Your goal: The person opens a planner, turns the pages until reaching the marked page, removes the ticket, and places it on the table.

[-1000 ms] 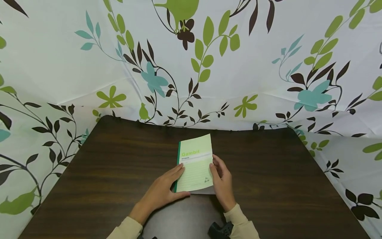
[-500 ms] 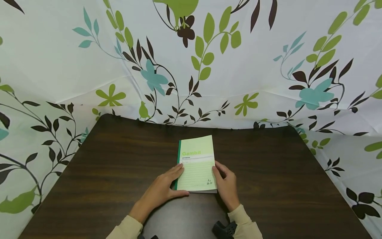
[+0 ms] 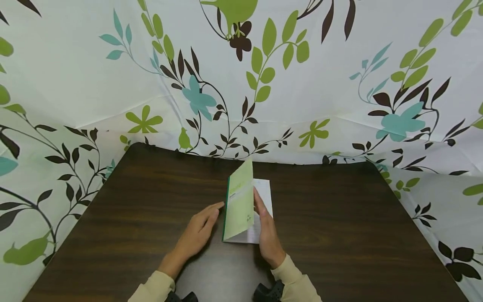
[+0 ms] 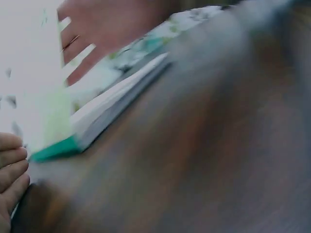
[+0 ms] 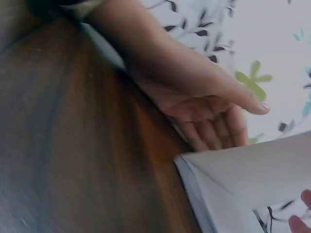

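Note:
A notebook (image 3: 239, 209) with a pale green cover marked "Gambit" and a dark green spine lies on the table, its cover raised at a steep angle. White paper (image 3: 263, 191) shows under the cover. My right hand (image 3: 268, 239) is at the cover's inner side, its fingers partly hidden behind it; the left wrist view shows the right hand (image 4: 114, 24) with fingers extended and spread. Beside the spine is my left hand (image 3: 198, 230), its fingers extended toward it; whether they touch it is hard to tell. In the right wrist view the left hand (image 5: 199, 92) appears beyond the notebook.
The dark wood-grain table (image 3: 339, 230) extends on both sides of the notebook. A white cloth with a leaf and bird print (image 3: 313, 134) hangs behind the far edge. Dark devices (image 3: 268, 291) sit at both wrists.
The cover has gone from lying nearly flat to standing steeply. My right hand has shifted left and moved from the notebook's right edge to the cover's inner side. My left hand has come off the cover.

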Available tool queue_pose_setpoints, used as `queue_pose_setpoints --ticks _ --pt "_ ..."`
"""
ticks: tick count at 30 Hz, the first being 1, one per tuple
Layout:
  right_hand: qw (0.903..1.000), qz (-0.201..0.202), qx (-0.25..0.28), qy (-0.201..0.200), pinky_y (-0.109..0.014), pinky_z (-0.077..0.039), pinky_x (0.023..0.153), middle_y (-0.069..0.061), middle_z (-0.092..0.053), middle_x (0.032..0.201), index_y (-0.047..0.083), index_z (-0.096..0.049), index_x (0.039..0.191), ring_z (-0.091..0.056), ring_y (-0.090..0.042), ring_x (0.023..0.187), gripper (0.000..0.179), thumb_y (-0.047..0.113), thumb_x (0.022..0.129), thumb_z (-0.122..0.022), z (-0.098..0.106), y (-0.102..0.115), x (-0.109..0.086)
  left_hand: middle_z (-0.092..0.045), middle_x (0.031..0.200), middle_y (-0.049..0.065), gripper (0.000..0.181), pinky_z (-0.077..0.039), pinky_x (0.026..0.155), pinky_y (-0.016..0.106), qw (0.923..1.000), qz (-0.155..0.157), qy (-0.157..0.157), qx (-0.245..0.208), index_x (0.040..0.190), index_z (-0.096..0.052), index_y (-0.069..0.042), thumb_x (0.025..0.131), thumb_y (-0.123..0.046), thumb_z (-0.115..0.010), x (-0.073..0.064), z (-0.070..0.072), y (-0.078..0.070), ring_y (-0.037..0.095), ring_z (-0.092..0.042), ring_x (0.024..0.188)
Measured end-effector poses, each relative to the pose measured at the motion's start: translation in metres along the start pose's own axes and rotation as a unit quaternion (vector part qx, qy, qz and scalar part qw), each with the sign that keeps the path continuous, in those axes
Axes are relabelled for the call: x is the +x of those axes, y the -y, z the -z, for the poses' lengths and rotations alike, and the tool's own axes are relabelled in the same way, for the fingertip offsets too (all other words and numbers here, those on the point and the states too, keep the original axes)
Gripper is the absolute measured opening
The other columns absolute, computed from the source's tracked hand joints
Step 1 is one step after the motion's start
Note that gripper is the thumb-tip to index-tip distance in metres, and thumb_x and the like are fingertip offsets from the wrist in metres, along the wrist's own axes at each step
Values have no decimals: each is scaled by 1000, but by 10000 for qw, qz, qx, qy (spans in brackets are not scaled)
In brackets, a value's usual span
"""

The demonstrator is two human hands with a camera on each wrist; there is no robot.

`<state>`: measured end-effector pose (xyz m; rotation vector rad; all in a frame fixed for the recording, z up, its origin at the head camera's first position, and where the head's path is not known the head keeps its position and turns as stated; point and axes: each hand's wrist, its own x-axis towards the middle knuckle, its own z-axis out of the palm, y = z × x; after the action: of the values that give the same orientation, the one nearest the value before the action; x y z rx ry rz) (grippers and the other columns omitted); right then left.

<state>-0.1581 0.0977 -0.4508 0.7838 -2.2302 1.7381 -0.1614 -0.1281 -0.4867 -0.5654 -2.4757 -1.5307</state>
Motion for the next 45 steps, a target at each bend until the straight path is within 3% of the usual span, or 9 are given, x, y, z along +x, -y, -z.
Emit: queue_pose_setpoints --ticks 5,10,14,17,20,23,28,34,45 --pt "9856 709 -1028 1140 -52 -25 123 -22 -27 167 6 -29 163 -27 -37 154 52 10 111 -31 -19 -6 -7 -57 143 29 53 -46 108 26 9907 554 -949 -797 141 -54 13 117 -21 -23 5 41 20 43 -53 135" --pt "9504 465 -2165 2184 -56 -20 124 -16 -35 165 14 -46 157 -29 -33 154 51 35 111 -44 -30 -9 -17 -45 153 31 71 -40 110 18 9705 1441 -1390 -1346 152 -39 12 115 -40 -10 2 81 24 42 -41 145" --pt "9276 379 -2660 2595 -50 -14 127 -11 -37 165 16 -54 153 -28 -25 155 58 51 109 -41 -34 -7 -16 -41 159 24 63 -32 120 47 9764 1590 -1425 -325 156 -40 2 115 -43 -25 -2 89 17 41 -35 149" --pt "9216 416 -2796 2659 -49 -14 127 -11 -36 165 15 -54 152 -28 -24 155 60 54 108 -40 -35 -7 -15 -42 159 22 55 -30 117 63 9845 1123 -1124 740 154 -46 -4 111 -38 -47 -2 73 10 42 -36 148" --pt "9263 382 -2710 2589 -50 -15 127 -10 -38 164 16 -54 152 -29 -24 155 57 51 109 -41 -36 -8 -16 -43 160 17 53 -29 118 63 9862 403 -380 1562 153 -51 -10 107 -35 -59 -2 48 7 39 -36 150" --pt "9422 232 -2398 2328 -49 -17 126 -12 -41 163 13 -54 152 -31 -26 154 53 44 110 -43 -34 -10 -20 -42 162 12 49 -23 121 61 9757 -123 432 2144 153 -54 -15 108 -34 -57 -5 29 6 34 -32 153" --pt "9606 154 -2520 1163 -56 -22 123 -19 -47 157 4 -53 151 -38 -34 150 50 30 108 -53 -18 -17 -29 -44 160 9 45 -17 123 59 9595 -334 785 2685 150 -58 -20 107 -35 -57 -8 17 8 32 -32 153" --pt "9368 130 -3483 -288 -68 -25 117 -28 -52 149 -10 -48 148 -44 -43 144 65 23 97 -70 6 -26 -34 -46 159 10 45 -19 122 60 9560 -426 705 2817 150 -58 -20 107 -34 -57 -9 18 8 34 -36 151" --pt "9129 -474 -4038 355 -69 -11 120 -30 -44 154 -17 -38 150 -40 -38 148 99 62 95 -64 4 -23 -36 -43 161 7 47 -14 125 57 9571 -277 820 2764 151 -56 -22 108 -38 -53 -8 17 10 30 -31 154"
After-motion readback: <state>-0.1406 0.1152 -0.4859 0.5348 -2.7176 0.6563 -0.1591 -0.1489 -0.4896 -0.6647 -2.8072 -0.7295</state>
